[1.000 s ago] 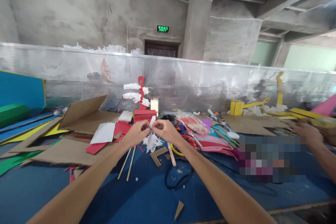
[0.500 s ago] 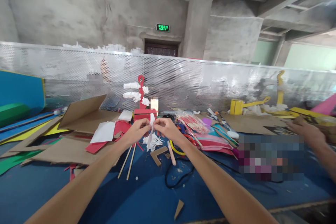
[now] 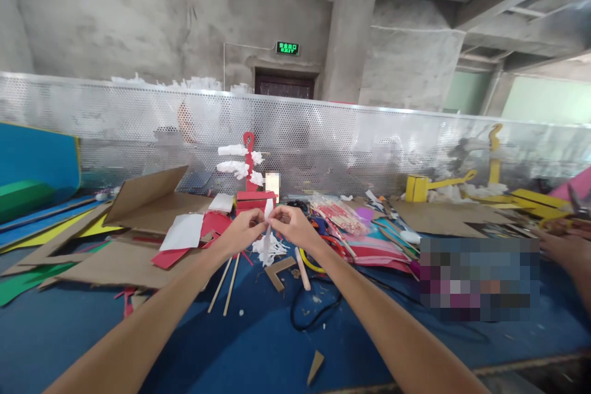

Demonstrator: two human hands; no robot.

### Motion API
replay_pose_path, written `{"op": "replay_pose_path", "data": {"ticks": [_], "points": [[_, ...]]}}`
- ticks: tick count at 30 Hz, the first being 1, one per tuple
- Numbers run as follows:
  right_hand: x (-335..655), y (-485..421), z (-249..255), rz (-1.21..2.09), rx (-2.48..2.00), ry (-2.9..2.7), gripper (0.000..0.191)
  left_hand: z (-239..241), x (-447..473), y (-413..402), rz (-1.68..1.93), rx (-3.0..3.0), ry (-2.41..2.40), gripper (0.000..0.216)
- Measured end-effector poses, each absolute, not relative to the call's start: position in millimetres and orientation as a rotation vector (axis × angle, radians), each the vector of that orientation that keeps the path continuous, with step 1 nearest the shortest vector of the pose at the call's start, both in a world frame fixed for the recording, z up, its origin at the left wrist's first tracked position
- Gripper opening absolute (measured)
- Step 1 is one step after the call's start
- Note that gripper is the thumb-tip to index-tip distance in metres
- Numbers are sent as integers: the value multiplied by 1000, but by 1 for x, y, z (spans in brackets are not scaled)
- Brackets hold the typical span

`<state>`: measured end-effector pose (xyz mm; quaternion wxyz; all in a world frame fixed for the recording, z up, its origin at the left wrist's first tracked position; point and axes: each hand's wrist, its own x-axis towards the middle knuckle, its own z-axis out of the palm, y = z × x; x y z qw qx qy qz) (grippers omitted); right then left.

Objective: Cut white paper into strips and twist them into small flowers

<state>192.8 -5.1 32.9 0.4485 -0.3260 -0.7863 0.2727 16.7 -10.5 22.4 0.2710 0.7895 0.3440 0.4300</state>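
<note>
Above the middle of the table, my left hand and my right hand meet with fingertips pinched together. Between them is a thin white paper strip, upright, its upper end showing over the fingers and its lower end hanging below. Under the hands lies a clump of white twisted paper pieces. Just behind them is a red box, and a red hook-topped stand with white wrapped bits stuck on it rises at the back.
Cardboard sheets and red and white paper pieces lie left. Two thin wooden sticks, an L-shaped cardboard piece and a black cord are in front. At far right, another person's hand is near scissors. A perforated metal panel stands behind.
My fingers have drawn closer together on the paper strip, which now stands narrower and straighter. The other person's hand has moved right, and scissors have come into view there.
</note>
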Motion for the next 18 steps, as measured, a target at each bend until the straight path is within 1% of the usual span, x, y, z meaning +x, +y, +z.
{"op": "replay_pose_path", "data": {"ticks": [5, 12, 18], "points": [[194, -5, 34, 504, -791, -1992, 13, 23, 17, -10, 1147, 2109, 960, 18], [194, -6, 34, 528, -790, -2030, 11, 28, 18, -16, 1133, 2062, 943, 23], [195, -3, 32, 507, -801, -2025, 10, 26, 16, -12, 1161, 2177, 989, 26]]}}
